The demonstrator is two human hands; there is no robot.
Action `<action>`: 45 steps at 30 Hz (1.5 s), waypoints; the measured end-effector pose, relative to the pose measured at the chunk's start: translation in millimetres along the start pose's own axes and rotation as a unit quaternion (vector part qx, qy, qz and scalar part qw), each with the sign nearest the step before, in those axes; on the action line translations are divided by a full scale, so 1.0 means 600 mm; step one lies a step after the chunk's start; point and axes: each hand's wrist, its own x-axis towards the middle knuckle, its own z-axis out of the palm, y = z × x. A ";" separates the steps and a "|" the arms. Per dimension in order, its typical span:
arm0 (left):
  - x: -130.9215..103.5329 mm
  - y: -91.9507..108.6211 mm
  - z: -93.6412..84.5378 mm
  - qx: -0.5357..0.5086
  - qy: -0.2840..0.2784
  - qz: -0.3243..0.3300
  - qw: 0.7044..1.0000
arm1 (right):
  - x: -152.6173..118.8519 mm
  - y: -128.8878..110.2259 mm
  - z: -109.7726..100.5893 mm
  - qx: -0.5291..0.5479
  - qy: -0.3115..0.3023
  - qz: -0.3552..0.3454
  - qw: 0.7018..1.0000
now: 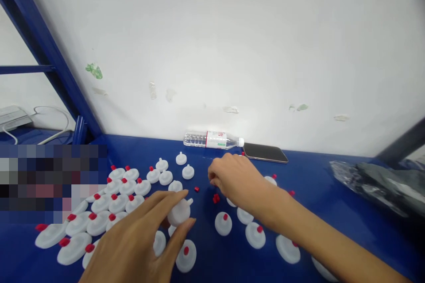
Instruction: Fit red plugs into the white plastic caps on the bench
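Observation:
My left hand (142, 234) pinches a white plastic disc with a short spout (179, 212) between thumb and forefinger. Its spout points up to the right and bears no red cap. My right hand (232, 177) is closed, fingers curled together and pointing down, above the blue table; anything in its fingertips is hidden. Just below it lies a small cluster of red caps (216, 198), and a single red cap (197, 189) is to the left. Several uncapped white discs (165, 177) lie beyond my left hand. A disc with a red cap (186, 256) lies beside my left thumb.
Rows of red-capped white discs (118, 203) cover the left of the blue table (239, 265); more (255, 235) lie under my right forearm. A water bottle (212, 139) and a phone (265, 153) lie by the wall. Clear plastic wrapping (365, 185) is at right.

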 end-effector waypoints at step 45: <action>0.005 0.014 -0.006 -0.039 -0.018 0.042 0.998 | -0.047 -0.016 -0.084 0.448 -0.075 -0.095 0.886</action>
